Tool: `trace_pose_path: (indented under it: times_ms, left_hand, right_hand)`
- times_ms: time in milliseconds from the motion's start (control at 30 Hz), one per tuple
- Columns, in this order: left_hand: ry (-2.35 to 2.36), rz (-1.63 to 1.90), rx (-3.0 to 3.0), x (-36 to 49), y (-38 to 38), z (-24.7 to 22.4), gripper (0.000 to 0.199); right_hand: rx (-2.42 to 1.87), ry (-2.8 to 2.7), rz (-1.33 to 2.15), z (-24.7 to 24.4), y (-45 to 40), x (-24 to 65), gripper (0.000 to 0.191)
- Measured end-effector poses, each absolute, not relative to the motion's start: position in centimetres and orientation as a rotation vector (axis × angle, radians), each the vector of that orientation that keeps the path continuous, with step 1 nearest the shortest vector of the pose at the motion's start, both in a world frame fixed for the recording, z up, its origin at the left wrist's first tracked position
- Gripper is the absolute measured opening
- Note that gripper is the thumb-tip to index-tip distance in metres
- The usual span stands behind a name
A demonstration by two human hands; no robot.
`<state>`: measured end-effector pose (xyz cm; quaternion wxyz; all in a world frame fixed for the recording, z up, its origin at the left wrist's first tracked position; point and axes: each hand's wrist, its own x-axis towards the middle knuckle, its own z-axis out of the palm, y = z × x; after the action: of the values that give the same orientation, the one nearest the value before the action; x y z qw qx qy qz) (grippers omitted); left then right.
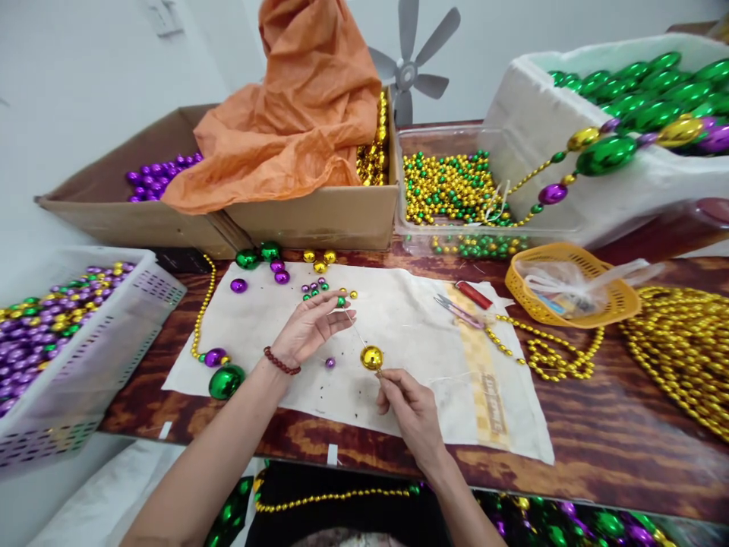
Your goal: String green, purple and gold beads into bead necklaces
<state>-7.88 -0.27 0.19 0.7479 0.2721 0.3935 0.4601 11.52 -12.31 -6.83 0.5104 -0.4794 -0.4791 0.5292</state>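
Note:
My left hand, with a dark red bead bracelet at its wrist, pinches a small green bead between thumb and fingers. From that bead a thin, straight white thread or needle slants down to a large shiny gold bead. Just below the gold bead, my right hand is closed in a pinch on the thread; the exact grip is partly hidden by the fingers. Both hands are over a white cloth. A lone small purple bead lies between them, and small beads sit in groups beyond my left hand.
Scissors and a red cylinder lie right on the cloth. Around it stand a cardboard box, a clear bin, a yellow basket and a white basket. Gold strands are heaped at right.

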Motion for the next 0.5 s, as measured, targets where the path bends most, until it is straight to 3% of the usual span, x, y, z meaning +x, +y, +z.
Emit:
trace_pose_path:
  times_ms: [367,500]
  left_hand:
    - [0.954,0.941,0.82,-6.9,-1.5,0.3,0.041]
    - [1.208,0.895,1.245,-8.8,-0.1,0.0,0.033]
  right_hand:
    - [-1.204,-1.116,1.291,-7.4,-12.1,11.2,0.024]
    - [-1.242,-1.041,1.295,-7.6,-11.5,11.3,0.03]
